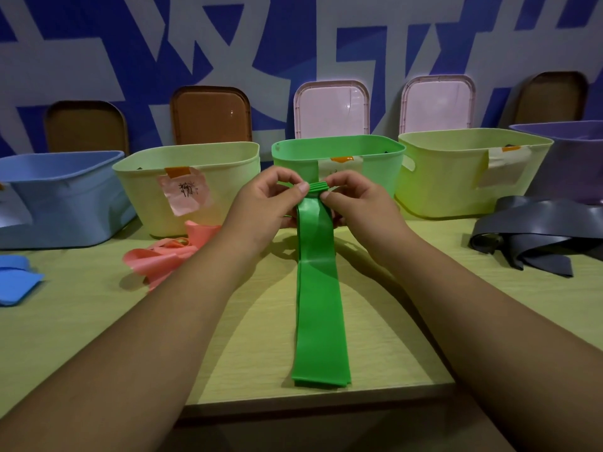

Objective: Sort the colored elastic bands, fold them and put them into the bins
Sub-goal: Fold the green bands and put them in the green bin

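Note:
Several green elastic bands [318, 308] lie stacked in a long strip down the middle of the table, the near end at the table's front edge. My left hand [264, 203] and my right hand [355, 203] both pinch the far end of the stack, lifted a little above the table, right in front of the green bin [385, 158]. Pink bands [166, 256] lie in a loose heap to the left. Grey bands [538, 236] are piled at the right. Blue bands [16, 282] sit at the far left edge.
A row of bins stands along the back: blue bin [65, 197], pale yellow bin [235, 164] with a pink label, the green one, another pale yellow bin [440, 177], purple bin [574, 158]. Lids [332, 109] lean against the wall behind them.

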Tool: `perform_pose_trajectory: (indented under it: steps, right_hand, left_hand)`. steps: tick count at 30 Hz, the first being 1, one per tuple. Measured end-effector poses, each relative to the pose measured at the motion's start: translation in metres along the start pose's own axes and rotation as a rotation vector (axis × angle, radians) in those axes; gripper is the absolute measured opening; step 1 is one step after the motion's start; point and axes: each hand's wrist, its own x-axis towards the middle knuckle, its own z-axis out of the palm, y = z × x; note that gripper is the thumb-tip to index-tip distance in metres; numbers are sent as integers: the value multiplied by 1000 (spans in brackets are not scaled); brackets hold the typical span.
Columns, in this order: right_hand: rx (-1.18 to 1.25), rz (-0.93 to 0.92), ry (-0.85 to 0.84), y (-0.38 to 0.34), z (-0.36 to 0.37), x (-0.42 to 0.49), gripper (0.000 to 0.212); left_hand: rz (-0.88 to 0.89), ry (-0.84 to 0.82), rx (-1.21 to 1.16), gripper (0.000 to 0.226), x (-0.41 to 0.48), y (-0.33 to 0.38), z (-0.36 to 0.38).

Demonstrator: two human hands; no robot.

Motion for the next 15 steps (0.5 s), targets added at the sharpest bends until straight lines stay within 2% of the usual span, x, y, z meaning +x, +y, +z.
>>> perform_pose_trajectory:
  steps: [9,12,15]
  right_hand:
    - [33,10,-24,-5,0,-3,13]
    - [11,3,4,-4,1,-3,23]
    - [-4,-17,12,-3,-1,-3,21]
  left_hand:
    - [33,13,-7,7,4,-3,-4]
    - [29,-20,-20,10,0,-1,-3]
    - [31,-27,-6,11,-3,0,-2]
